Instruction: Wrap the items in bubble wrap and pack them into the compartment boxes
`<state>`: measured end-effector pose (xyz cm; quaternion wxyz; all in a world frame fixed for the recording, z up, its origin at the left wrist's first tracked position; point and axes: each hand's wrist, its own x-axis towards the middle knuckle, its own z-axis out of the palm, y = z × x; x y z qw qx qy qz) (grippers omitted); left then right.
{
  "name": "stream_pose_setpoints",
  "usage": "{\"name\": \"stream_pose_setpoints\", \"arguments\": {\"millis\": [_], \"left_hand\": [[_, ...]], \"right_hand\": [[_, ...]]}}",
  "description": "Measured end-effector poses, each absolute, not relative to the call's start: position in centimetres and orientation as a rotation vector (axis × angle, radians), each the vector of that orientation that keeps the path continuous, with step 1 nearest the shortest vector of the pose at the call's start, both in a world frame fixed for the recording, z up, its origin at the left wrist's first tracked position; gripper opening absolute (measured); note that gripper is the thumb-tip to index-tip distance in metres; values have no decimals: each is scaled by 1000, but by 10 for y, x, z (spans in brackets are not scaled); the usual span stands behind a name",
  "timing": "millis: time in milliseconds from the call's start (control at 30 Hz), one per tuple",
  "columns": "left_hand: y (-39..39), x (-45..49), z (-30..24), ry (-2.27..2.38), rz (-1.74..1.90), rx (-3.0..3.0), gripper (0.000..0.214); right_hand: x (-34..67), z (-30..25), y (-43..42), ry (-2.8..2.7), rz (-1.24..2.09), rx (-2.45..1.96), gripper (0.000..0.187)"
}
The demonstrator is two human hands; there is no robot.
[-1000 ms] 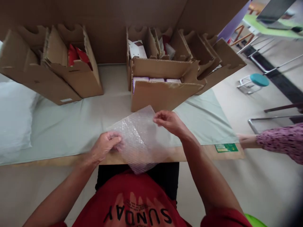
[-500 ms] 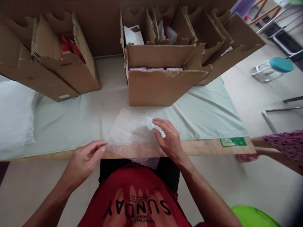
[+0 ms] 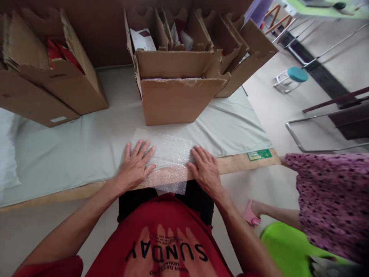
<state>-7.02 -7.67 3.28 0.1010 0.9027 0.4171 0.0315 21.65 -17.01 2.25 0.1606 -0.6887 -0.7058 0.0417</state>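
A clear sheet of bubble wrap [image 3: 168, 152] lies on the table's front part, its near end hanging past the wooden edge toward my lap. My left hand [image 3: 135, 166] is flat on its left side, fingers spread. At its right side rests my right hand [image 3: 205, 165], fingers stretched out along the border. Neither hand grips anything. Just behind the wrap stands a brown cardboard box [image 3: 173, 102] with an open top; only a pale strip of its contents shows.
More open cardboard boxes stand at the back, one with red packets [image 3: 62, 54], another with a white box [image 3: 143, 39]. White wrapping material [image 3: 8, 154] lies at the far left. On the right are a person in patterned pink clothing [image 3: 331, 192], a green stool [image 3: 284, 238] and a teal stool [image 3: 297, 74].
My left hand has moved from the wrap's left corner onto the sheet and spread out. My right hand has uncurled from its edge, which now lies flat. The view has turned right.
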Motion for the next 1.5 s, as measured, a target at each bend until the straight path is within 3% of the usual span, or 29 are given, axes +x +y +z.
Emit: {"name": "stream_pose_setpoints", "arguments": {"millis": [100, 267, 400, 533, 733, 967, 1333, 1500], "left_hand": [[-77, -68, 35, 1229, 78, 2669, 55], [-79, -65, 36, 1274, 43, 2680, 56], [-80, -70, 43, 1264, 17, 2627, 55], [-73, -96, 60, 1060, -32, 2498, 68], [-61, -132, 85, 964, 112, 2171, 91], [-68, -99, 71, 1321, 518, 1903, 31], [-86, -83, 42, 1465, 870, 2050, 25], [-93, -82, 32, 1536, 891, 2190, 29]], "right_hand": [[231, 28, -203, -1897, 24, -1994, 52], [200, 24, -228, -2176, 140, -1780, 65], [186, 19, -210, -2223, 269, -1715, 51], [202, 27, -197, -2078, 530, -1479, 38], [220, 46, -188, -1302, 830, -1600, 30], [217, 42, -168, -1120, 889, -1573, 30], [205, 30, -161, -1027, 781, -1613, 38], [205, 31, -167, -1128, 797, -1593, 56]]}}
